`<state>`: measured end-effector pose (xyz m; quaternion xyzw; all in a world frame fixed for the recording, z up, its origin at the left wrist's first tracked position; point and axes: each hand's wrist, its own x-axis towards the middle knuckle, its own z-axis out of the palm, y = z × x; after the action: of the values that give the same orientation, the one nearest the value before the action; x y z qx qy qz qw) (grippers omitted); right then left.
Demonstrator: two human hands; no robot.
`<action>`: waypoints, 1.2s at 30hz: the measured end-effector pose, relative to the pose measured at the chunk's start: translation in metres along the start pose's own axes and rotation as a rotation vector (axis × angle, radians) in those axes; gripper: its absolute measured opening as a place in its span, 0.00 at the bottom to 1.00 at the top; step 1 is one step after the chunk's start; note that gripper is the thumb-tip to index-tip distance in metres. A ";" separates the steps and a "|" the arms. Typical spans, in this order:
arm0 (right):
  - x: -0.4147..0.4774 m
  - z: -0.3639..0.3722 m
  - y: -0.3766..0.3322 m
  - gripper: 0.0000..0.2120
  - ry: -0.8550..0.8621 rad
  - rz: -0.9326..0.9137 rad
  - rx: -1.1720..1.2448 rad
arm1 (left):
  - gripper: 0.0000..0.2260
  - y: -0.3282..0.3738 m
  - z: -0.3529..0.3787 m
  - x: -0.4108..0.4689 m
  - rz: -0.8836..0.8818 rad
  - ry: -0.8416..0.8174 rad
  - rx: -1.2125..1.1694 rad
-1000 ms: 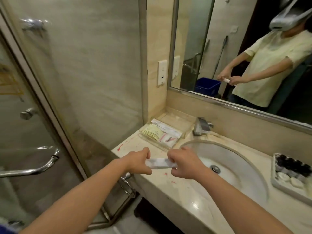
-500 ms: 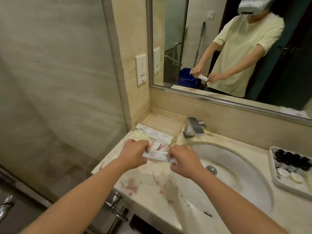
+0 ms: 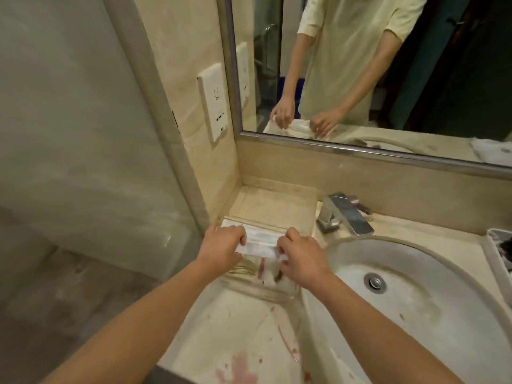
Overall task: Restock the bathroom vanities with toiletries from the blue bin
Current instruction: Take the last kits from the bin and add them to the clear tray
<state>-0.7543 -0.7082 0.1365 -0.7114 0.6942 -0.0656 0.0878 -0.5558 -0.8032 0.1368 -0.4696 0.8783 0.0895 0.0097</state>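
Left hand (image 3: 221, 252): we pinch one end of a long flat white packet (image 3: 260, 243), fingers curled.
Right hand (image 3: 302, 263): we pinch its other end.
Packet: centre frame, level over the clear plastic tray (image 3: 279, 296).
Right of frame: chrome faucet (image 3: 345, 216), white oval basin (image 3: 432, 309).

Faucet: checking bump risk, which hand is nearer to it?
Right. The right hand holds the packet front-left of the faucet; the left hand holds its other end, farther left.

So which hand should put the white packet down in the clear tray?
Left, probably. Both hands pinch the white packet above the clear tray, but the left hand is over the tray's wall side, while the right hand hangs at its edge beside the sink.
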 end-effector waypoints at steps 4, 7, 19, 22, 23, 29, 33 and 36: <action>0.027 0.015 -0.002 0.12 -0.022 0.061 -0.023 | 0.14 -0.017 0.016 0.028 0.003 -0.012 0.012; 0.039 0.027 -0.003 0.12 -0.018 0.112 -0.031 | 0.15 -0.023 0.023 0.043 0.018 0.015 0.015; 0.045 0.052 -0.002 0.12 0.003 0.201 -0.070 | 0.08 -0.030 0.038 0.053 0.074 0.080 0.086; 0.039 0.053 -0.005 0.13 0.014 0.205 -0.063 | 0.09 -0.029 0.040 0.050 0.080 0.081 0.049; 0.037 0.053 -0.006 0.13 0.008 0.199 -0.068 | 0.10 -0.029 0.040 0.048 0.082 0.081 0.042; 0.019 0.053 -0.015 0.19 -0.063 0.192 -0.061 | 0.15 -0.027 0.042 0.030 0.099 0.075 0.010; 0.014 0.049 -0.021 0.27 -0.117 0.199 -0.006 | 0.22 -0.025 0.041 0.015 0.110 0.050 -0.011; 0.009 0.047 -0.025 0.37 -0.195 0.214 0.011 | 0.30 -0.028 0.039 0.005 0.131 -0.071 0.008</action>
<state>-0.7199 -0.7151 0.0954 -0.6357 0.7540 0.0096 0.1652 -0.5382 -0.8160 0.0933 -0.4078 0.9065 0.1030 0.0367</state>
